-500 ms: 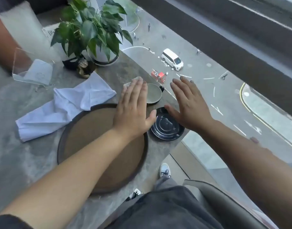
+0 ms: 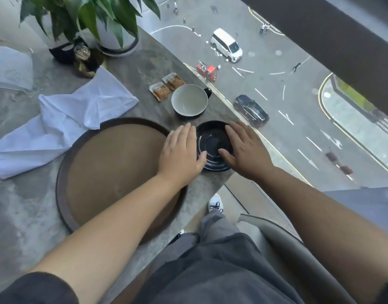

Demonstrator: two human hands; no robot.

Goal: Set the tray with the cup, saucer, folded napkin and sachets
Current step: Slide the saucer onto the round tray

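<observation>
Left hand [image 2: 181, 155] off cup [image 2: 189, 100], now flanking saucer [image 2: 212, 142] with right hand [image 2: 243, 150]; sachets [image 2: 166, 86] uncovered.

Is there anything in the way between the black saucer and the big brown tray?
Nothing visible sits between them. The saucer rests on the table right beside the tray, whose brown surface is bare. Only the left hand lies over the tray's near edge, beside the saucer.

Tray [image 2: 87, 194]: brown surface bare, open to access except where the left forearm crosses its right side. Napkin [image 2: 63, 126] overlaps its upper-left rim. Cup [image 2: 189, 100] and sachets [image 2: 166, 86] crowd the table beyond the saucer [image 2: 212, 145].
</observation>
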